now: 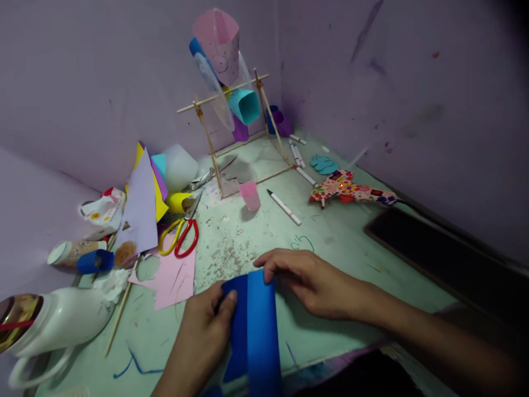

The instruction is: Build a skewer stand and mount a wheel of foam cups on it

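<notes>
A folded blue paper (262,325) is held low over the table's front edge, its lighter strip lying over a darker part. My left hand (209,317) pinches the paper's left side between thumb and fingers. At the top right corner, my right hand (300,278) has its fingertips closed on the lighter strip. Beyond the hands lie a dark-capped marker (284,207) and a small pink cup (250,196). Scissors with red and yellow handles (181,231) rest on pink cut paper (176,286) to the left.
A stick frame (211,146) carrying a wheel with paper cups stands at the back. A flowered glue gun (351,190) and dark tray-like object (433,253) are right. At left are paper scraps (142,204), a white jug (72,314) and a wooden stick (119,314).
</notes>
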`<act>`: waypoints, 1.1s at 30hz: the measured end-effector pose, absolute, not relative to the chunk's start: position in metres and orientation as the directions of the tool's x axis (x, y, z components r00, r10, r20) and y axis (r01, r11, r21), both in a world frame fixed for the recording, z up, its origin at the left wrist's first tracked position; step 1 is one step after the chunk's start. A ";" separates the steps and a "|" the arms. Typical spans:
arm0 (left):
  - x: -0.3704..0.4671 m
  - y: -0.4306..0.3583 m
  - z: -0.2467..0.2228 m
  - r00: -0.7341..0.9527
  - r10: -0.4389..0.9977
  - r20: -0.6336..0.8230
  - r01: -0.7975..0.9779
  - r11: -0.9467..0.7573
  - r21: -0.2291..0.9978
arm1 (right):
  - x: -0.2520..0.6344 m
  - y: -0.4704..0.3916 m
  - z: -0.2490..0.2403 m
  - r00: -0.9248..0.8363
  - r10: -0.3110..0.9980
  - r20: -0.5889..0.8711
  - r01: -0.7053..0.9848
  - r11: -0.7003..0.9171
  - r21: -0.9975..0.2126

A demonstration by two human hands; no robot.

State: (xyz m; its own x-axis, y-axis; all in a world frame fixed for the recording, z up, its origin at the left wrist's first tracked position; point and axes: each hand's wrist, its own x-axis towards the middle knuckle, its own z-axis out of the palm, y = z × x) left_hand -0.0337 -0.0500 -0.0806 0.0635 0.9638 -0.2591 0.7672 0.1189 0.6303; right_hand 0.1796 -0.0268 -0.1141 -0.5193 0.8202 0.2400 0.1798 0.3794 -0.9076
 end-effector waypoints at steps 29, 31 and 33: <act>-0.019 -0.038 -0.055 0.349 0.926 0.143 0.692 -0.357 0.627 | 0.158 -0.038 -0.080 -0.370 0.702 0.609 0.828 0.546 -0.127; -0.014 -0.041 -0.051 0.365 0.921 0.134 0.627 -0.350 0.696 | 0.149 -0.038 -0.079 -0.335 0.741 0.582 0.761 0.577 -0.297; -0.016 -0.038 -0.049 0.354 0.925 0.136 0.526 -0.317 0.789 | 0.141 -0.036 -0.083 -0.310 0.830 0.464 0.703 0.528 -0.476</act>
State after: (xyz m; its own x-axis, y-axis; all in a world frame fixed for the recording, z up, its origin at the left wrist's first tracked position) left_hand -0.0157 -0.0380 -0.0486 0.3537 0.9254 0.1358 0.5265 -0.3170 0.7889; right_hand 0.1410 -0.0360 -0.0826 -0.3095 0.8301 0.4638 0.7032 0.5281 -0.4759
